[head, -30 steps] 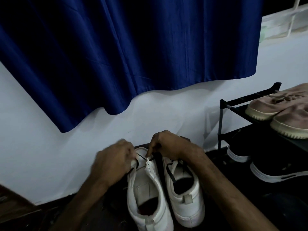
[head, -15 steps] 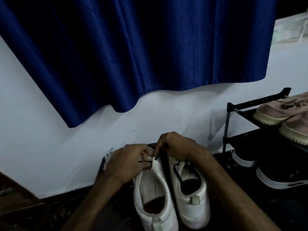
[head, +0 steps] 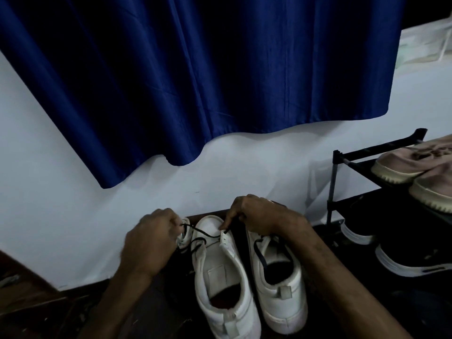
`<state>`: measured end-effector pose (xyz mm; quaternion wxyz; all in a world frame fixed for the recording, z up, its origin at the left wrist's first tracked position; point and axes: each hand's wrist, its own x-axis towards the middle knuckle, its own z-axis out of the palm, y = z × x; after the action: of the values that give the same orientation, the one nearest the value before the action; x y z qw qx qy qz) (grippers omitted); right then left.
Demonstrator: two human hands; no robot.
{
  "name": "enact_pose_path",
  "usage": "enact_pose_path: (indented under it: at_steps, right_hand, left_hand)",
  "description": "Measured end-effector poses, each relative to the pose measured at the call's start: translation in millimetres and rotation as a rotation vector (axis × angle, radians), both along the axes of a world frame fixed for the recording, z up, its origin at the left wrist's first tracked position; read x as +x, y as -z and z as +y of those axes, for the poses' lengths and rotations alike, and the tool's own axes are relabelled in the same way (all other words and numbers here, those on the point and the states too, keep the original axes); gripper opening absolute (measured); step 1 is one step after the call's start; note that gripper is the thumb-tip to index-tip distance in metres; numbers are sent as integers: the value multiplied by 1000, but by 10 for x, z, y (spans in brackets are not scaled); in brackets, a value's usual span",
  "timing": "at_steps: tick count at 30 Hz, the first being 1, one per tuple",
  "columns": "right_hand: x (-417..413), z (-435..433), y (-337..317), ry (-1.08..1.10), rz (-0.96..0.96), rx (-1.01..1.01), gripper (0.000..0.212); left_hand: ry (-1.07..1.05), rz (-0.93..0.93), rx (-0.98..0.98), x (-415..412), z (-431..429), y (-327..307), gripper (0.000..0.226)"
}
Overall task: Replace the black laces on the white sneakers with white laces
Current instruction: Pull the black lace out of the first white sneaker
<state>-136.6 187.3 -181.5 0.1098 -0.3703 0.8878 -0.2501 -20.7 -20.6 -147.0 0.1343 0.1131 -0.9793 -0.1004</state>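
Left hand (head: 149, 243), gripping the black lace (head: 203, 232), has pulled it leftward; right hand (head: 259, 216) pinches the sneaker (head: 220, 272).

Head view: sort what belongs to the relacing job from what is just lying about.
Job: pair of white low-top sneakers, thin black lace, left hand, right hand.
Lying about: dark blue cloth curtain, black metal shoe rack, pink cloth shoes, black white-soled shoes.

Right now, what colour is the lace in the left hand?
Black; the lace shows best in the head view.
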Motion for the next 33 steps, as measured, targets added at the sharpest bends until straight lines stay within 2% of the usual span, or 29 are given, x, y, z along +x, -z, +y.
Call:
enact_pose_path:
  at_steps: [4, 6, 10, 14, 18, 23, 24, 29, 33]
  right_hand:
    - [25, 17, -31, -3, 15, -3, 58]
    - [33, 12, -29, -2, 6, -6, 59]
    - [75, 30, -67, -13, 2, 33, 62]
    - [110, 49, -126, -12, -17, 54, 57]
    - [118, 39, -131, 7, -27, 63, 54]
    - [112, 36, -104, 17, -9, 62, 54]
    - [110, 45, -101, 16, -8, 59, 54]
    - [60, 36, -133, -4, -11, 55, 57]
    - [50, 5, -91, -10, -4, 76, 59]
  left_hand:
    - [250, -155, 122, -78, 239, 18, 21]
    - [300, -204, 78, -126, 333, 12, 16]
    - [293, -136, -39, -172, 416, 21, 6]
    - [237, 79, -37, -138, 318, 17, 7]
    - [-18, 423, 271, -45, 112, -65, 8]
    - [-253, 727, 655, 10, -207, -34, 4]
    - [-261, 742, 663, 28, -216, -40, 4]
    - [-174, 646, 503, 153, -166, -70, 5]
    - [115, 216, 304, 163, -78, -6, 29]
